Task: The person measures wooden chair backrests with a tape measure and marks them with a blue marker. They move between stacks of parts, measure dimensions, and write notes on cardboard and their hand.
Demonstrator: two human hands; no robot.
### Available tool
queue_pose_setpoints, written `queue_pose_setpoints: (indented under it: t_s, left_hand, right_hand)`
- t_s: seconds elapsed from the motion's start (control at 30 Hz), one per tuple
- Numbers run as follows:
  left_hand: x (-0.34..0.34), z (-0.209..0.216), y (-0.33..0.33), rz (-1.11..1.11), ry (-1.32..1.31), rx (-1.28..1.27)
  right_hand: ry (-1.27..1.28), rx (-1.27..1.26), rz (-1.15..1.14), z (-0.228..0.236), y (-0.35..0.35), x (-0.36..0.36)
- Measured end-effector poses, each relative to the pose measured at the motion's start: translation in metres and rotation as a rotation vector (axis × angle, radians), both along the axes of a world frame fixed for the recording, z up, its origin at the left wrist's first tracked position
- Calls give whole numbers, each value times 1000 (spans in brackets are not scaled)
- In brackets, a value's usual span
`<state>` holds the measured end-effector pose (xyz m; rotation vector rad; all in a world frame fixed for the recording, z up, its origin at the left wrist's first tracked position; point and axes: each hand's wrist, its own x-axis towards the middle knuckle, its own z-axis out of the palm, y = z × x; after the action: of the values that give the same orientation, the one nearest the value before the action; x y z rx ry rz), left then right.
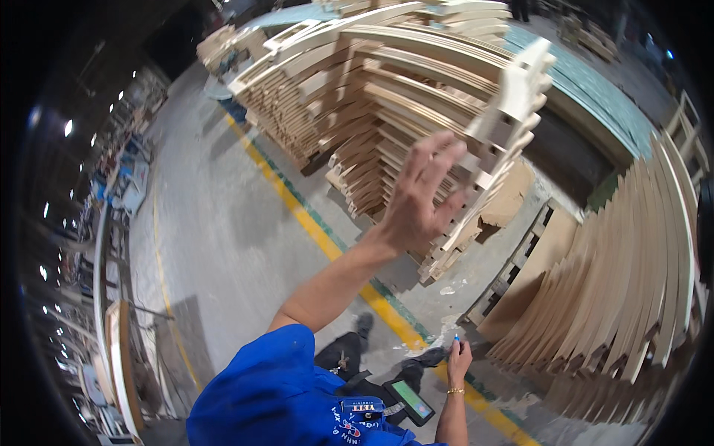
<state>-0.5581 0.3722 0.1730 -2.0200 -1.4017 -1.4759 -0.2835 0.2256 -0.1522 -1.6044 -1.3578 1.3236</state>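
My left hand (420,197) is raised in front of a tall stack of pale wooden frames (439,56). Its fingers are bent and spread, close to the slotted end posts (513,93); motion blur hides whether they touch the wood. Lower down, at my right side, my right hand (460,362) is closed on a small slim thing with a blue tip (457,338), which looks like a pen. Most of that pen is hidden in the fingers.
Many curved wooden slats (610,275) stand in a row on the right, by a wooden pallet (513,260). A yellow floor line (305,219) runs past the stack. Behind it lies a pale green-blue surface (595,82). Machines and clutter (130,186) line the far left.
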Motion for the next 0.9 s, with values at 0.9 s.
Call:
queue_pose_setpoints:
  t_s: [0.9]
  left_hand:
    - [-698,-116,-138,119,-156,-895]
  right_hand:
    - [-254,-255,299,-22,28,-624]
